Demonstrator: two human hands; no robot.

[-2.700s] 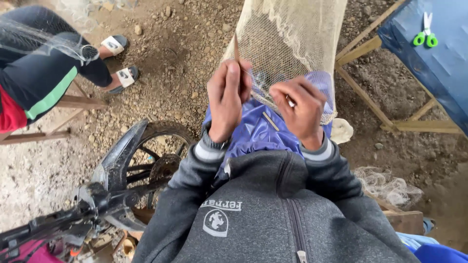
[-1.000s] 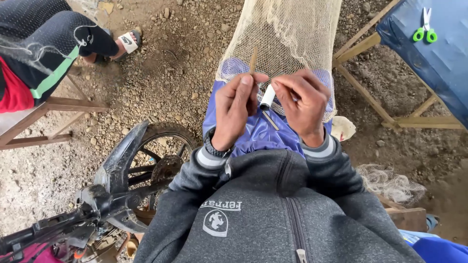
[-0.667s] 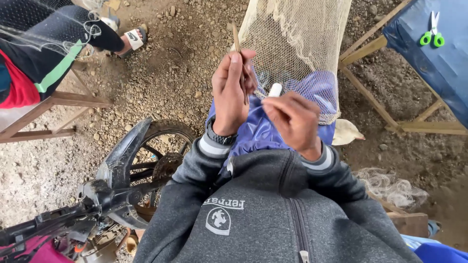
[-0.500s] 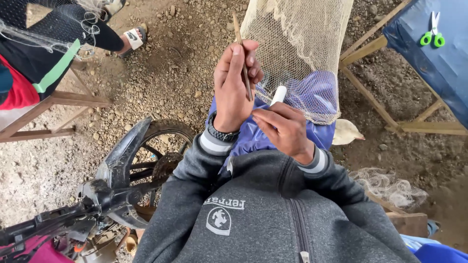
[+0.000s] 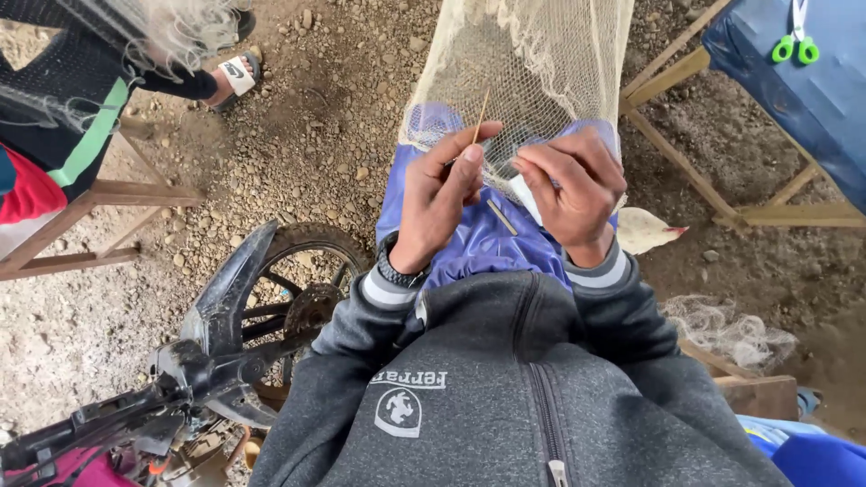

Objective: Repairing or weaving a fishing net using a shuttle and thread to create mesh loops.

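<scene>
Both your hands meet over lap, on pale net hanging from far side. Left hand pinches thin wooden needle, tip up. Right hand clenched on white flat gauge against net edge. Motorbike wheel near-left.

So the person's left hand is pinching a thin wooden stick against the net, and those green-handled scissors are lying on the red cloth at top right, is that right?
One detail is wrong: the cloth under the green-handled scissors is blue, not red, as the head view shows. The rest holds: the left hand pinches a thin wooden stick against the net.
</scene>
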